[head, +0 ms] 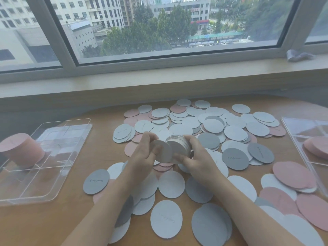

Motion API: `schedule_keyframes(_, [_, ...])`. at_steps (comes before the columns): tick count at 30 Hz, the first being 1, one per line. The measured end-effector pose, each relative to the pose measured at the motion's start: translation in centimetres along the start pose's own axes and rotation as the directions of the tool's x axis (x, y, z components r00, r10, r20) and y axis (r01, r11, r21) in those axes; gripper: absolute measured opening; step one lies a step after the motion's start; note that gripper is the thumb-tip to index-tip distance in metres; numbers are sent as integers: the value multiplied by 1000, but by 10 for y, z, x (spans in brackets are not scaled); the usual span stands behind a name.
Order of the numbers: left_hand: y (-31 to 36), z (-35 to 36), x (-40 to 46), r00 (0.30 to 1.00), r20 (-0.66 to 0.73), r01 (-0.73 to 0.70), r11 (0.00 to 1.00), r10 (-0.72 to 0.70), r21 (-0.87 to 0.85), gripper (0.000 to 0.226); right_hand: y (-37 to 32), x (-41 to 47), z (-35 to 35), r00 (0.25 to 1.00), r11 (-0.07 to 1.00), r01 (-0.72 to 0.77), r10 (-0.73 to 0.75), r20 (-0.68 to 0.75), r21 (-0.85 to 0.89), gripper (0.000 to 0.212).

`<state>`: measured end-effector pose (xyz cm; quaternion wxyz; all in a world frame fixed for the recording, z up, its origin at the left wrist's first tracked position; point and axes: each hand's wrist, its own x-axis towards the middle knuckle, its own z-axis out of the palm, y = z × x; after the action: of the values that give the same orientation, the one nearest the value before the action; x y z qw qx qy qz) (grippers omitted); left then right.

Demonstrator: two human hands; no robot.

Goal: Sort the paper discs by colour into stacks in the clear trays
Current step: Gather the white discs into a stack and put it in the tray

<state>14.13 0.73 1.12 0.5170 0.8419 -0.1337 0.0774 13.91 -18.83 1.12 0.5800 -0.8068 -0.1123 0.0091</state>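
Note:
Loose paper discs in white, grey and pink (pixel 213 125) cover the middle and right of the wooden table. My right hand (pixel 197 157) grips a thick stack of white discs (pixel 179 144) held on edge above the pile. My left hand (pixel 143 153) pinches a single white disc (pixel 162 150) right against that stack. A clear tray (pixel 71 132) on the left holds a tall stack of pink discs (pixel 21 150) in one compartment. A second clear tray (pixel 294 126) at the right edge holds more pink discs (pixel 317 146).
The table (pixel 71 219) stands against a window sill (pixel 159 82). Grey discs (pixel 235 158) and a grey disc (pixel 96 181) lie near my forearms. A crumpled bit of wrapping (pixel 298 55) lies on the sill at the right.

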Motion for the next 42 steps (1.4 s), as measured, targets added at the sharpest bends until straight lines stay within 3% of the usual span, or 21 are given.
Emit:
schedule_keyframes(2, [0,8,-3,999,-37,-12,999,13,38,13,4,0,4,998,995,25,-21,51,-93,57])
schedule_keyframes(5, [-3,12,-1,992,-108,-55,998,58,33,31,4,1,4,996,983,69,-57,74,-171,72])
schedule_keyframes(9, [-5,6,2,994,-49,-95,993,98,69,44,5,-1,7,991,962,132,-120,65,-238,63])
schedule_keyframes(12, [-15,-10,5,994,-56,-73,961,91,265,38,7,-2,7,992,963,116,-126,-26,-244,55])
schedule_keyframes(15, [-29,-25,10,996,54,-87,807,68,584,45,8,1,2,986,990,40,-62,-155,-138,51])
schedule_keyframes(18, [-32,-25,10,989,144,-67,740,-41,669,51,13,4,-2,978,992,-19,-7,-209,-123,53])
schedule_keyframes(23, [-34,-27,12,996,83,-17,840,-34,542,52,14,6,0,976,993,-45,21,-215,-107,54])
schedule_keyframes(28, [-20,-29,12,994,-113,30,972,-4,233,18,15,6,0,980,988,-31,0,-199,-152,64])
schedule_keyframes(32, [-7,-24,9,997,-83,4,999,0,46,6,13,6,2,988,971,-1,-36,-150,-239,67])
schedule_keyframes(42, [-13,-24,8,998,-65,10,998,-6,59,8,14,6,2,988,977,20,-52,-147,-213,63])
